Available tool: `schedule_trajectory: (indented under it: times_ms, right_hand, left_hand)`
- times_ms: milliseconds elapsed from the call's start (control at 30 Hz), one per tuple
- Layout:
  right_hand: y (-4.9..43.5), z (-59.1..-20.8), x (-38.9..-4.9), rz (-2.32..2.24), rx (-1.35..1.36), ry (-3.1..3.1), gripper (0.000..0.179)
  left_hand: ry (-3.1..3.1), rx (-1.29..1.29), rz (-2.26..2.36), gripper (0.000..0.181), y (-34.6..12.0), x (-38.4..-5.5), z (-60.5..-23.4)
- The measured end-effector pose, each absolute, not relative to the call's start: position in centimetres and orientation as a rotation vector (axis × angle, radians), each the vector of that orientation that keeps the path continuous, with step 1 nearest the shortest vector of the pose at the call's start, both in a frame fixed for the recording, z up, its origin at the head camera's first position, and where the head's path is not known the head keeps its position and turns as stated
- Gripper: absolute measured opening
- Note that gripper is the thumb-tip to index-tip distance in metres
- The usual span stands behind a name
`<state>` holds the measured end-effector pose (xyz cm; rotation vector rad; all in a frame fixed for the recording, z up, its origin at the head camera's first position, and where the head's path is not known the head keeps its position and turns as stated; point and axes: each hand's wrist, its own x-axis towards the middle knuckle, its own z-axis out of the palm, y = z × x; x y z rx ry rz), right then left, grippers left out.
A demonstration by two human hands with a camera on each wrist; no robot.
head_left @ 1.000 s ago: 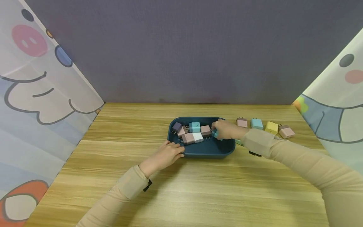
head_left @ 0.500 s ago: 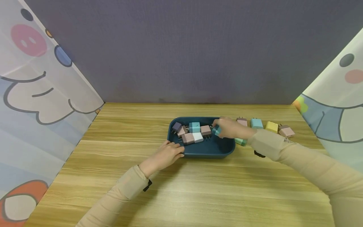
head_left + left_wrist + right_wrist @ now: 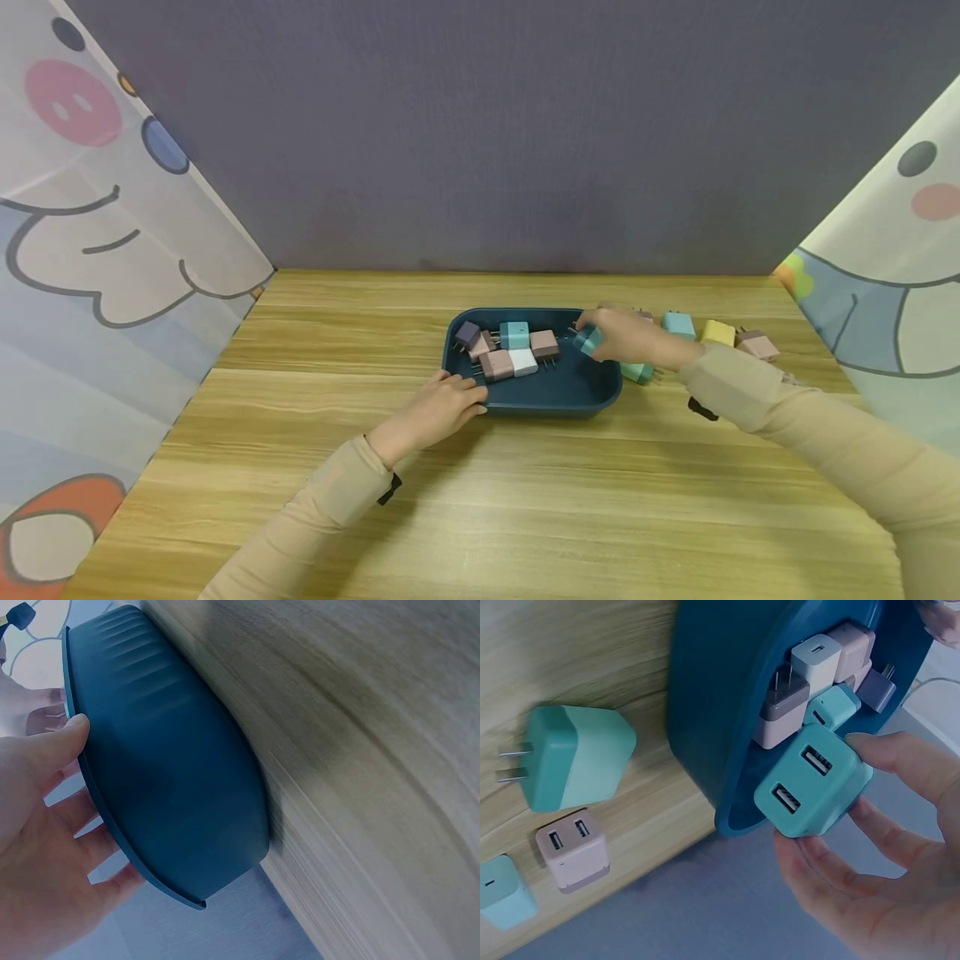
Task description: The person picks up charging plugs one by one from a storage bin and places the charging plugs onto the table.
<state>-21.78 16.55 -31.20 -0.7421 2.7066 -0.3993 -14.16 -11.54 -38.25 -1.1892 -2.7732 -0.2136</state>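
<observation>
Now my right hand (image 3: pixel 624 333) shifts toward three o'clock, pinching the teal dual-port USB charger (image 3: pixel 811 782) over the blue tray (image 3: pixel 551 412), seemingly leaving it unplaced; my left hand (image 3: pixel 441 405) grips the tray's rim at eight o'clock.

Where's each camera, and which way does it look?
Head: on the head, facing forward and down at the blue tray; left hand, right hand, sleeves show.
Left wrist: worn there, facing the tray's outside; left hand shows, right hand behind.
Right wrist: worn there, facing the held turquoise charger; both hands show.
Both wrist views show the tray.
</observation>
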Motion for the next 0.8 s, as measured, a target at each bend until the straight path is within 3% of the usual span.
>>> schedule_trajectory:
  times_ms: [800]
  right_hand:
    - [20.1,-30.4,-21.4,-0.483,-0.748,2.795,0.044]
  left_hand:
    - [-2.788,-1.185,-0.215,0.008,-11.6,-14.1,-38.2]
